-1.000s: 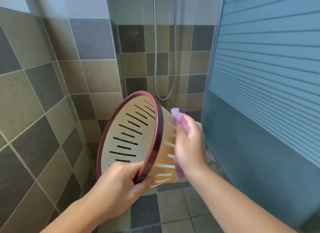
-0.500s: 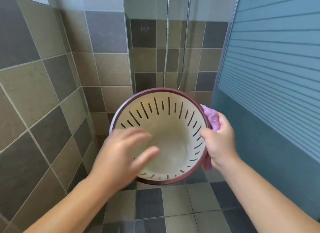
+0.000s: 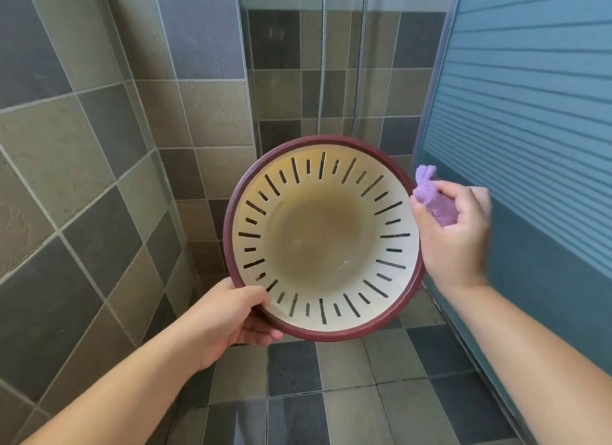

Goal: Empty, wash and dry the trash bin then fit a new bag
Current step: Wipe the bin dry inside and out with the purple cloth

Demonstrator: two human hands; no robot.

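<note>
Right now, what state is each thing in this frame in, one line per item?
Trash bin: empty, no bag, held up with its opening facing the camera.
Purple cloth: bunched, beside the bin's rim.
Left hand: gripping the bin's lower rim.
Right hand: closed on the cloth.
Shower hose: hanging down the back wall.

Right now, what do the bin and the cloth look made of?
Bin: looks like moulded plastic, matte cream inside with a dark red rim and clean-cut slots in the wall. Cloth: soft purple fabric with a fuzzy pile, probably microfibre or terry, bunched in the right hand.
</note>
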